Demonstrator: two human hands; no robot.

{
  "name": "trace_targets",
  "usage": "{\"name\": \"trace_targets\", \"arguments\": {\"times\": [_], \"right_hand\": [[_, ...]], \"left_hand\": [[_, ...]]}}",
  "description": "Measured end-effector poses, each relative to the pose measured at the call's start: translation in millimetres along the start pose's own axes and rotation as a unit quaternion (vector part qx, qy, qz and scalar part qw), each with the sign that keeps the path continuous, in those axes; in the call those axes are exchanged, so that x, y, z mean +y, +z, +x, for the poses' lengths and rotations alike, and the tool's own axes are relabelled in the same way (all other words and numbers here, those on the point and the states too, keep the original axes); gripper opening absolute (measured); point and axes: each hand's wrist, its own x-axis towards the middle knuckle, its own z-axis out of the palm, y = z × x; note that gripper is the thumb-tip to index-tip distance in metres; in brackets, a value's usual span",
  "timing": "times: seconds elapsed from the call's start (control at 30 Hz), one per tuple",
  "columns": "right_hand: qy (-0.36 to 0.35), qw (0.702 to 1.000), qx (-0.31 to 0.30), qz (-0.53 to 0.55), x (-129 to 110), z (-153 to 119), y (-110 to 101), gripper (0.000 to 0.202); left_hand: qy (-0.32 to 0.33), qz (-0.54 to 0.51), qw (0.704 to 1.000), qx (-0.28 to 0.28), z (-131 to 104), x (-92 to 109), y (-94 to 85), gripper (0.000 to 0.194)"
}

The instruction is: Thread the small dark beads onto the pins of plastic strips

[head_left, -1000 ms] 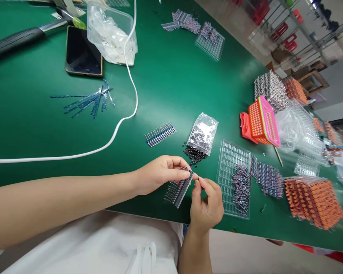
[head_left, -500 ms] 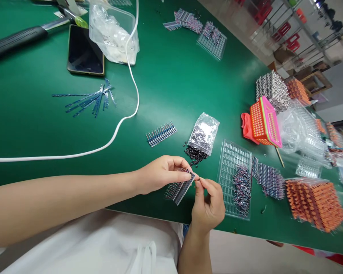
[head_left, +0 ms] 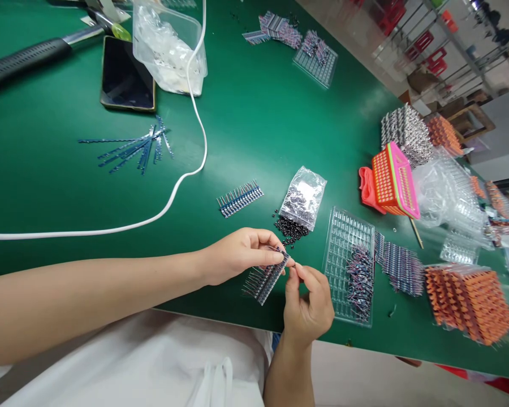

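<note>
Near the table's front edge, my left hand is closed on a dark circuit-board strip, its thin wire leads pointing left. Thumb and fingers grip the strip's upper end. Close beside that end, my right hand makes a pinch, thumb against forefinger. Whatever sits between those fingertips is too small to make out. Just above my hands lies a heap of small black beads, spilling from a clear plastic bag. A second strip with leads rests on the green table to the upper left.
A clear blister tray holding wired parts stands right of my hands, with stacked strips and an orange stack beyond. A white cable crosses the left side, near blue strips, a phone and a hammer.
My hands have barely moved. The right fingertips have shifted slightly up and left, against the end of the strip. The strip stays in my left hand.
</note>
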Motion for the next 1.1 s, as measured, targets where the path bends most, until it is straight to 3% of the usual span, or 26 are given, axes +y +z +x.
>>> {"name": "trace_targets", "arguments": {"times": [0.23,0.67,1.1], "right_hand": [[0.056,0.998,0.001,0.04,-2,-2,-1,0.015],[0.047,0.998,-0.012,0.031,-4,0,-1,0.022],[0.073,0.994,-0.028,0.073,-4,0,-2,0.021]], "left_hand": [[0.0,0.064,0.998,0.005,-2,-2,1.2,0.017],[0.057,0.173,0.983,0.008,-8,-6,5.2,0.016],[0.108,0.317,0.942,0.011,-12,-4,4.6,0.021]]}}
